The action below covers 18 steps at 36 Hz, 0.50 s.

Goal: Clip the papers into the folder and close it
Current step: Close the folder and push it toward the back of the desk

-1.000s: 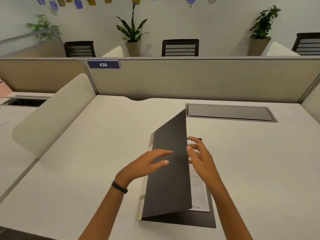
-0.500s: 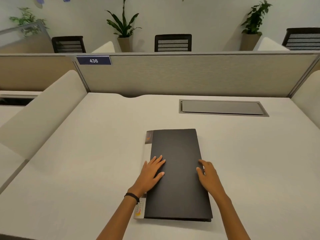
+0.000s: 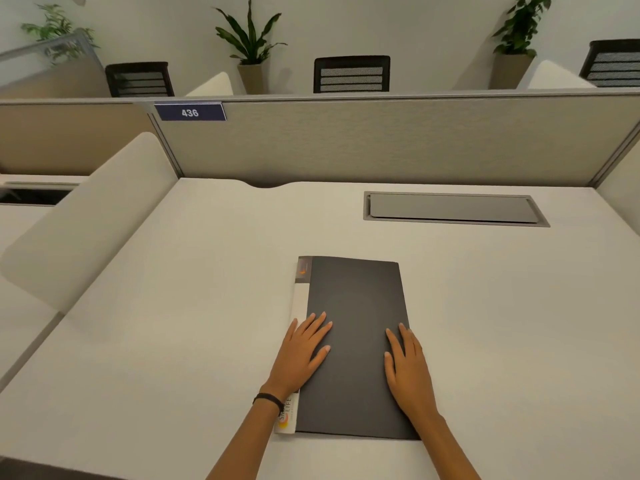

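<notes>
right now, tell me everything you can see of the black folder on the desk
The folder is a flat, matte dark grey-black cover, long and rectangular, lying closed on the white desk with its long side running away from the person. A pale spine strip with partly hidden orange-marked printing runs down its left edge. No papers show. The left hand lies flat across the spine and cover, the right hand flat near the right edge, both palms down.

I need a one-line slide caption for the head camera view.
Both hands, left hand and right hand, rest flat on the closed black folder on a white desk.
</notes>
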Motion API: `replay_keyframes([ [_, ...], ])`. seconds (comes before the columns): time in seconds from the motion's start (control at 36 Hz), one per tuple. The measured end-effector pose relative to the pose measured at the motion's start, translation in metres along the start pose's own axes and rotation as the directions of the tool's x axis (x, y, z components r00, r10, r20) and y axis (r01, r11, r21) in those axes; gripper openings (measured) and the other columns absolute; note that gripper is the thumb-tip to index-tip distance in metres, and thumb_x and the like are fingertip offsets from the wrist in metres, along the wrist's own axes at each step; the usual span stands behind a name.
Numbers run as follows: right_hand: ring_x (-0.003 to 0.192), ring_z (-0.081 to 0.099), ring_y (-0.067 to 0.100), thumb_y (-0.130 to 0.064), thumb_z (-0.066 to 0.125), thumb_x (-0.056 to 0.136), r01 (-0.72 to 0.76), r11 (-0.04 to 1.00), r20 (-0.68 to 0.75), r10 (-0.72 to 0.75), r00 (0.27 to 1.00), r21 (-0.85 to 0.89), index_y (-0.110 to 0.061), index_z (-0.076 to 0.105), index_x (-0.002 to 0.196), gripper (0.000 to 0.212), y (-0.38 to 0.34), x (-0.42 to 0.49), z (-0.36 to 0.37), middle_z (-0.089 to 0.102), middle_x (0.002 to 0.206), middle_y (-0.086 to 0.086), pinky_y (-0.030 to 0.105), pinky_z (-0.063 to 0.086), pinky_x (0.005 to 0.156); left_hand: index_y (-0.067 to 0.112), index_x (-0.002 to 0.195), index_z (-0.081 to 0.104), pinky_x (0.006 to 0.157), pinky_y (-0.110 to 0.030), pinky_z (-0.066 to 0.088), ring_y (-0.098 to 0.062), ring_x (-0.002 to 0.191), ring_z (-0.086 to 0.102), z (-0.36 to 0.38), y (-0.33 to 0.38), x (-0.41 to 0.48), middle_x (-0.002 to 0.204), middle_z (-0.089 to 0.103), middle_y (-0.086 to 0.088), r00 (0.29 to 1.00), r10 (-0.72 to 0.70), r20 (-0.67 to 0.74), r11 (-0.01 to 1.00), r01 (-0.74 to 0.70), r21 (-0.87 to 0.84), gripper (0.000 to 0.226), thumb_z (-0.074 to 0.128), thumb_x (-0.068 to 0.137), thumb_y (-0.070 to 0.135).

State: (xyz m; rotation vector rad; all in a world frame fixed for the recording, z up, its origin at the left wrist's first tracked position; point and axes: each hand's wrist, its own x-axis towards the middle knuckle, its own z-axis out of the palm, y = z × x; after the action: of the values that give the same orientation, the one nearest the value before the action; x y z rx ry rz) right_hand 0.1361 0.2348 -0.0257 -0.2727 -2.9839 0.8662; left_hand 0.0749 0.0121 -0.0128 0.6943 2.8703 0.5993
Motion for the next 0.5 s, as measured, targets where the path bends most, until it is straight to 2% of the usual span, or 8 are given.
replay_keyframes([
  [0.14, 0.138, 0.025, 0.023, -0.061, -0.002, 0.085, 0.000, 1.000, -0.001, 0.000, 1.000, 0.024, -0.020, 0.035, 0.137, 0.077, 0.002, 0.000, 0.002, 0.030, 0.149, 0.005, 0.030, 0.018, 0.110, 0.034, 0.143, 0.022, 0.112, -0.025, -0.017, -0.004, 0.143, 0.007, 0.003, -0.002, -0.002, 0.154, 0.014, 0.014, 0.998, -0.022, -0.051, 0.999, 0.020, -0.042, 0.067, 0.006, 0.085, 0.063],
  [0.19, 0.139, 0.024, 0.022, -0.059, 0.004, 0.086, -0.002, 0.999, 0.000, 0.002, 1.000, 0.032, -0.020, 0.034, 0.137, 0.071, 0.003, 0.000, 0.002, 0.029, 0.149, 0.005, 0.029, 0.016, 0.110, 0.036, 0.142, 0.021, 0.113, -0.026, -0.017, -0.001, 0.141, 0.005, 0.004, -0.002, -0.002, 0.153, 0.013, 0.014, 0.997, -0.047, -0.069, 0.997, 0.042, -0.069, 0.065, 0.009, 0.085, 0.063],
  [0.28, 0.139, 0.022, 0.020, -0.063, 0.002, 0.084, 0.009, 0.998, -0.002, -0.009, 1.000, 0.055, -0.021, 0.033, 0.138, 0.075, 0.006, 0.001, 0.003, 0.027, 0.150, 0.002, 0.027, 0.014, 0.111, 0.037, 0.141, 0.023, 0.119, -0.033, -0.001, 0.003, 0.138, 0.007, 0.003, -0.005, -0.003, 0.151, 0.013, 0.017, 0.990, -0.108, -0.087, 0.972, 0.087, -0.221, 0.064, 0.018, 0.083, 0.066],
  [0.33, 0.140, 0.020, 0.019, -0.055, 0.014, 0.089, 0.014, 0.998, 0.006, -0.015, 1.000, 0.057, -0.021, 0.032, 0.138, 0.063, 0.007, 0.001, 0.002, 0.027, 0.150, 0.001, 0.026, 0.013, 0.111, 0.037, 0.139, 0.027, 0.117, -0.030, 0.010, 0.002, 0.138, 0.011, 0.000, -0.006, -0.005, 0.150, 0.014, 0.019, 0.982, -0.161, -0.099, 0.917, 0.111, -0.383, 0.065, 0.029, 0.082, 0.069],
  [0.39, 0.140, 0.018, 0.016, -0.048, 0.020, 0.090, 0.030, 0.997, 0.008, -0.030, 1.000, 0.068, -0.022, 0.033, 0.138, 0.057, 0.008, 0.000, 0.001, 0.026, 0.151, -0.001, 0.025, 0.012, 0.111, 0.034, 0.140, 0.027, 0.116, -0.028, 0.011, 0.000, 0.140, 0.010, -0.004, -0.004, -0.008, 0.152, 0.012, 0.017, 0.970, -0.219, -0.108, 0.860, 0.139, -0.492, 0.059, 0.045, 0.087, 0.053],
  [0.44, 0.140, 0.018, 0.015, -0.052, 0.017, 0.089, 0.044, 0.996, -0.007, -0.043, 0.999, 0.079, -0.022, 0.033, 0.138, 0.060, 0.010, 0.000, 0.001, 0.026, 0.150, -0.003, 0.026, 0.013, 0.111, 0.028, 0.144, 0.021, 0.115, -0.029, 0.011, -0.002, 0.140, 0.008, -0.007, -0.002, -0.010, 0.153, 0.008, 0.014, 0.956, -0.270, -0.113, 0.815, 0.164, -0.555, 0.063, 0.052, 0.090, 0.034],
  [0.5, 0.140, 0.018, 0.016, -0.043, 0.024, 0.091, 0.042, 0.996, -0.016, -0.041, 0.999, 0.079, -0.022, 0.033, 0.138, 0.053, 0.010, 0.000, 0.001, 0.026, 0.150, -0.003, 0.026, 0.013, 0.111, 0.027, 0.146, 0.015, 0.115, -0.033, 0.014, -0.004, 0.139, 0.011, -0.008, 0.000, -0.014, 0.153, 0.007, 0.014, 0.938, -0.331, -0.101, 0.767, 0.205, -0.609, 0.069, 0.055, 0.089, 0.029],
])
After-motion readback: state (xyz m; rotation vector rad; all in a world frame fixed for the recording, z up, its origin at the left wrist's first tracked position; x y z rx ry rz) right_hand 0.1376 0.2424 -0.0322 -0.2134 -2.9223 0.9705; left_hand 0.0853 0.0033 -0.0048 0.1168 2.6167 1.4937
